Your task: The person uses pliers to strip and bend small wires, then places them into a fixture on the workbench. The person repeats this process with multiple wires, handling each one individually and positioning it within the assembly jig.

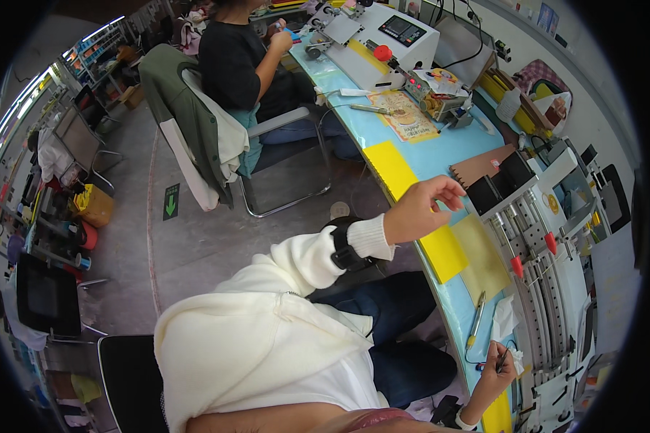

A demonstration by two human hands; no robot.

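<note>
My left hand [426, 208] hovers over the yellow sheet [442, 254] at the near table edge. Its fingers are loosely bent, a gap shows between thumb and fingers, and I see nothing held. Lower right, my right hand [495, 373] pinches a small, thin dark tool [503, 359], possibly tweezers; its tip is too small to make out. Close to that hand are a crumpled white tissue [504, 319] and a pen-like tool [477, 321] with a yellow part. A dull yellow pad [478, 252] lies between my hands.
Beyond my hands stands a metal machine [542, 289] with curved rails and red-tipped levers [516, 266]. Farther along the blue-covered table are a printed card [406, 115] and a white machine [379, 43] with a screen. A co-worker [231, 65] sits there, beside a chair [195, 137] draped with a jacket.
</note>
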